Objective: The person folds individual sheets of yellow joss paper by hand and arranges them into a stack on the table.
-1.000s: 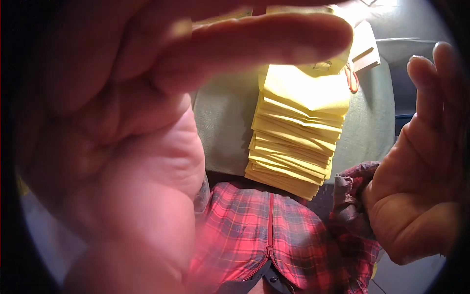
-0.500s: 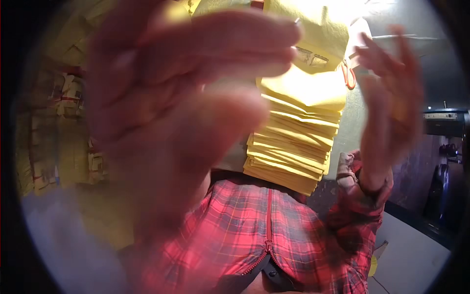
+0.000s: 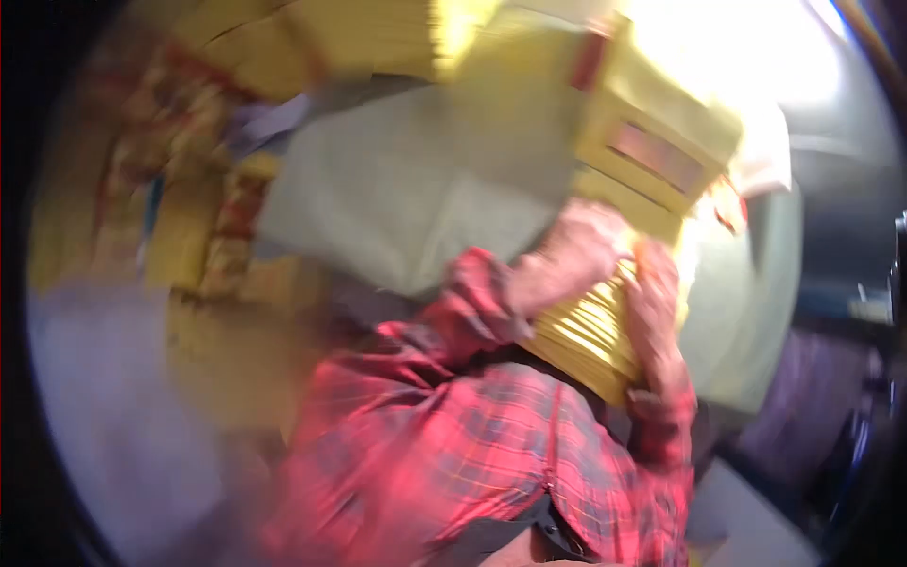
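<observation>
A stack of yellow paper envelopes (image 3: 588,333) lies in front of my body, its near edges fanned in overlapping layers. Over the upper part of this stack, my left hand (image 3: 584,248) has its fingers curled in at an envelope. Close beside it, my right hand (image 3: 652,298) is bent over the same envelope from the right side, fingers closed toward the left hand. Motion blur softens the fingertips, and the exact grip on the paper is partly hidden.
Beyond my hands stands a yellow packet (image 3: 652,109) with a pinkish printed label. A reddish-orange object (image 3: 727,206), blurred, lies to its right. Grey sheeting (image 3: 406,189) covers the surface at left. Brown cartons (image 3: 213,217) are farther left, and dark equipment (image 3: 803,406) is at right.
Both hands, raised and spread before the camera earlier, have come down together onto the yellow envelopes. The view has turned, so the stack now appears tilted and farther right.
</observation>
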`<state>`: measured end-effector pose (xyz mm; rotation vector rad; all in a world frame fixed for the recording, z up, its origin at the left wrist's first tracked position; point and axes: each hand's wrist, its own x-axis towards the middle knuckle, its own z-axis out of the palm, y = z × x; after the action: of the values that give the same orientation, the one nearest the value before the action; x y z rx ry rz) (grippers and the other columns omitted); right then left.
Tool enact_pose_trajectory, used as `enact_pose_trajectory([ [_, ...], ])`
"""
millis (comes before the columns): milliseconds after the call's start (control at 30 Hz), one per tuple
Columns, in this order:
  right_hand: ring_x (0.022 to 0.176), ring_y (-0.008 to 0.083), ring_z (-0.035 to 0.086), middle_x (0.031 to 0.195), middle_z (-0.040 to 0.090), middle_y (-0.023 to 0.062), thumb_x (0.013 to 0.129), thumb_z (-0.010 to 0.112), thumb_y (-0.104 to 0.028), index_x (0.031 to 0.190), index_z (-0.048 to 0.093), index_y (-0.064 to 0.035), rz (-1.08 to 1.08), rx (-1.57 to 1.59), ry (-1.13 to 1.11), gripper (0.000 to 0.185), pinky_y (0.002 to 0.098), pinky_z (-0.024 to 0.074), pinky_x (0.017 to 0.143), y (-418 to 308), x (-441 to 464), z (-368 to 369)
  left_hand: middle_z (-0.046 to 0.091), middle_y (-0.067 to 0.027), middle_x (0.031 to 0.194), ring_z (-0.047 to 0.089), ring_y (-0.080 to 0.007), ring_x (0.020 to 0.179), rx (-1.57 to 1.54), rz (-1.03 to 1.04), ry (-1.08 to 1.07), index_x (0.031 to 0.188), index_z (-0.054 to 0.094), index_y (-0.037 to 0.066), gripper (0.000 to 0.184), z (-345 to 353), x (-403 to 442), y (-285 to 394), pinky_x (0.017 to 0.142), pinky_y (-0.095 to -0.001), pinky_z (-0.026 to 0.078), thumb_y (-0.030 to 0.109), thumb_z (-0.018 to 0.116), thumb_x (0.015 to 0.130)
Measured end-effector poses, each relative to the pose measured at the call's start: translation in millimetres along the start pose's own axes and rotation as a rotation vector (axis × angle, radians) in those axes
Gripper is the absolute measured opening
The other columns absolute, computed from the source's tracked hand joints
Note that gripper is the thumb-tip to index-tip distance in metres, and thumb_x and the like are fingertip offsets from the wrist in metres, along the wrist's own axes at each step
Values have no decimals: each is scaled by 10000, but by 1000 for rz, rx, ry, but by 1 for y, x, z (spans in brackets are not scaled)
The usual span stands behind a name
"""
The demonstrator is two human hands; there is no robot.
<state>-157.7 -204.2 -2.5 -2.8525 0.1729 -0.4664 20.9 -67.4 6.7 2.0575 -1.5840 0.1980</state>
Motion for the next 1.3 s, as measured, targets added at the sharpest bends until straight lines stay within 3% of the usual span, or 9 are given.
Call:
enact_pose_trajectory([
  [100, 1462, 437, 505, 1575, 559, 270, 1027, 519, -161, 1532, 564, 55, 201, 93, 13, 551, 511, 326, 1269, 16, -24, -2, 702, -67, 993, 659, -280, 1023, -96, -27, 211, 908, 810, 107, 248, 17, -16, -9, 909, -512, 501, 300, 718, 785],
  [333, 1559, 408, 425, 1678, 450, 257, 1051, 657, -203, 1659, 430, -48, 295, 481, -492, 666, 525, 330, 1280, 49, 51, -88, 707, -228, 1274, 617, -388, 1332, -149, -213, 95, 1190, 732, -15, 495, 17, -17, -5, 1209, -616, 399, 400, 766, 922],
  [400, 1565, 415, 417, 1708, 414, 233, 1062, 668, -248, 1728, 288, -120, -78, -128, -161, 777, 550, 353, 1272, 37, 96, -100, 703, -228, 1284, 617, -392, 1331, -245, -252, 69, 1219, 725, -23, 500, 9, -18, -3, 1213, -597, 402, 378, 767, 923],
  [500, 1564, 422, 412, 1740, 371, 199, 1064, 656, -242, 1755, 184, -175, -27, -446, 117, 839, 567, 378, 1263, 56, 142, -81, 699, -231, 1291, 619, -397, 1322, -295, -258, 105, 1244, 721, -28, 503, 9, -19, 2, 1206, -582, 414, 355, 770, 920],
  [600, 1552, 382, 439, 1748, 353, 187, 1074, 619, -172, 1746, 186, -151, 72, -920, 234, 800, 539, 437, 1230, 79, 168, -55, 696, -236, 1293, 623, -402, 1307, -306, -226, 199, 1266, 719, -29, 506, 12, -23, -2, 1186, -572, 436, 331, 773, 914],
  [667, 1492, 331, 525, 1665, 481, 189, 1061, 614, -136, 1656, 400, -85, 95, 503, 264, 635, 485, 503, 1165, 159, 163, -11, 696, -232, 1299, 629, -419, 1284, -427, -186, 185, 1270, 722, -18, 494, 10, -23, -7, 1141, -565, 469, 288, 791, 890],
  [800, 1238, 313, 698, 1385, 725, 144, 990, 651, -69, 1103, 818, -108, -92, -598, 429, 205, 451, 566, 1025, 71, 129, -49, 705, -210, 1306, 669, -408, 1228, -462, -248, 331, 1311, 692, 23, 511, -18, -26, 0, 1096, -484, 524, 167, 836, 843],
  [1067, 1380, 359, 564, 1665, 458, 199, 887, 839, -230, 1626, 492, -131, 47, -472, 354, 823, 559, 470, 1101, 41, 144, -70, 614, -329, 1459, 568, -488, 1399, -403, -241, 215, 1436, 586, -31, 594, -44, -21, -2, 1238, -576, 398, 224, 792, 941],
  [1300, 1308, 362, 624, 1583, 573, 180, 939, 751, -142, 1450, 656, -67, 0, -632, 334, 525, 508, 506, 1089, 60, 131, -45, 593, -344, 1474, 547, -513, 1411, -381, -226, 218, 1455, 562, -35, 596, -51, -17, 4, 1246, -600, 375, 205, 780, 955],
])
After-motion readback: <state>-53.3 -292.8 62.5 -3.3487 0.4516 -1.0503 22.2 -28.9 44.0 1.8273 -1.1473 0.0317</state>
